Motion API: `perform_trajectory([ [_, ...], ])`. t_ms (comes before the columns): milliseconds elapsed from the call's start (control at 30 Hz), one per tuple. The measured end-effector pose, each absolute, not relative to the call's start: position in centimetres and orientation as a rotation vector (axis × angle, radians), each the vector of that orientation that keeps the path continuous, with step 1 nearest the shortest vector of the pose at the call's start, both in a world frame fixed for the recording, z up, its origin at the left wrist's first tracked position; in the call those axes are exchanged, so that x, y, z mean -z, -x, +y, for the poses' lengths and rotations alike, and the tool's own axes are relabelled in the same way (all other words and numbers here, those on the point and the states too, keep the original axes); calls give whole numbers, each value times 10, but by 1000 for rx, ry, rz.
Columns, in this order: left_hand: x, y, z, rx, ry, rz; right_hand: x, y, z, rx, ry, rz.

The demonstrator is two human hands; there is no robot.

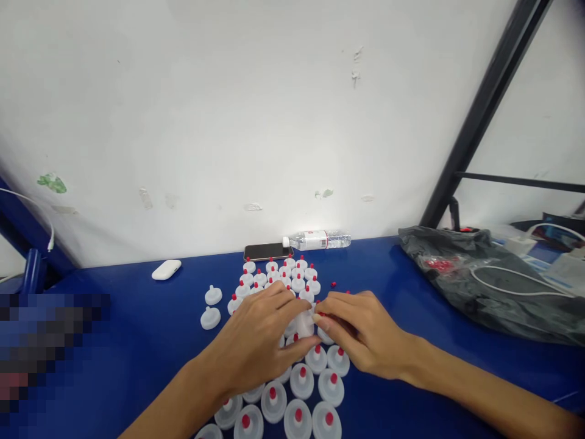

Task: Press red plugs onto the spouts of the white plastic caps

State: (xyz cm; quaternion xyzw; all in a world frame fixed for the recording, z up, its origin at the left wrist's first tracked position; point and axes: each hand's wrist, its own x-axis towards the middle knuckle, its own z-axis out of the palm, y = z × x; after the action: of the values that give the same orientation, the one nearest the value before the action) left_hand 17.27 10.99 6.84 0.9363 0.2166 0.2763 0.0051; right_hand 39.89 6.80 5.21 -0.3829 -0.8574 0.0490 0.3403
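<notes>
Both hands meet over a spread of several white plastic caps with red tips (301, 381) on a blue table (137, 329). My left hand (258, 338) curls its fingers round a white cap (304, 323) at the middle of the spread. My right hand (354, 332) pinches something small against that cap; a bit of red shows at the fingertips. Two white caps without red tips (211, 308) lie to the left. Loose red tips (333, 285) lie just beyond my right hand.
A phone (267, 251) and a lying water bottle (320, 239) rest against the white wall. A white earbud case (166, 269) sits at the left. A dark plastic bag (484, 280) with a white cable lies at the right, by a black frame post (479, 116).
</notes>
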Motion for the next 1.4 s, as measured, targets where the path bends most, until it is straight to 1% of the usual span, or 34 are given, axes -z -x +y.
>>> perform_trajectory([
  [100, -66, -176, 109, -908, -2983, 582, -53, -399, 69, -196, 1018, -2272],
  [200, -71, -178, 105, -917, -2992, 551, -54, -399, 71, -179, 1008, -2313],
  [333, -82, -179, 96, -908, -2824, 621, -61, -398, 68, -170, 871, -2285],
  [467, -93, -178, 90, -760, -2546, 665, -68, -393, 61, -215, 775, -2272],
  [633, -97, -178, 91, -509, -2194, 635, -66, -388, 59, -162, 711, -2265],
  [833, -93, -175, 96, -396, -1995, 617, -63, -390, 61, -82, 659, -2257],
  [933, -100, -154, 113, -432, -1988, 690, -69, -409, 71, -81, 842, -2017],
  [1000, -106, -133, 130, -616, -2029, 853, -74, -427, 83, -90, 1072, -1879],
  [1067, -110, -115, 151, -825, -2099, 1073, -74, -441, 97, -80, 1228, -1971],
  [1133, -107, -102, 169, -918, -2173, 1278, -69, -448, 108, -55, 1346, -2173],
  [1267, -85, -91, 192, -850, -2314, 1503, -53, -449, 117, -50, 1440, -2398],
  [1400, -71, -90, 198, -748, -2366, 1554, -54, -446, 113, -42, 1466, -2358],
])
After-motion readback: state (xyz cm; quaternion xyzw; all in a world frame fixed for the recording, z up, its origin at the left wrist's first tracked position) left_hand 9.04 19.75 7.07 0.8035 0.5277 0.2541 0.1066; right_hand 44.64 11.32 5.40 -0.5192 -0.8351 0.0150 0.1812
